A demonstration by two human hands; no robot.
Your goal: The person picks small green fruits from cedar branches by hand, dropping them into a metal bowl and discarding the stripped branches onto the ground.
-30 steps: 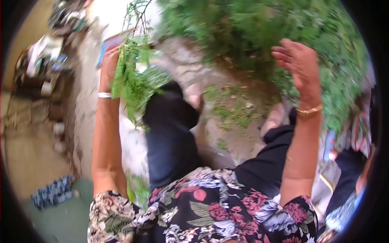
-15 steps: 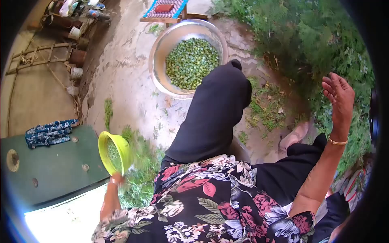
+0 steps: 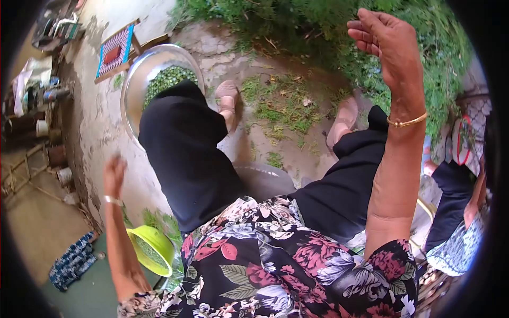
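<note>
My left hand (image 3: 114, 174) is raised, blurred, over the concrete ground, between the yellow-green tub (image 3: 168, 249) and the metal basin (image 3: 127, 87); its fingers are too smeared to read. Green bits lie inside the tub. Green pieces (image 3: 168, 79) fill the basin, partly hidden by my knee. At the upper right, in front of the leafy branches (image 3: 318, 24), I hold up my right hand (image 3: 391, 46), fingers loosely bent with gaps between them and nothing visible in them.
A small woven stool (image 3: 114, 50) with a red block on it stands beyond the basin. Grey metal (image 3: 262, 177) shows between my legs. Cut greenery (image 3: 281, 108) litters the ground between my feet. Another person (image 3: 450, 199) is at the right edge. Patterned cloth (image 3: 73, 261) lies at lower left.
My left hand has left the tub's rim and moved up and forward. My right hand is higher and nearer the view. The view has turned, so basin and stool appear farther left.
</note>
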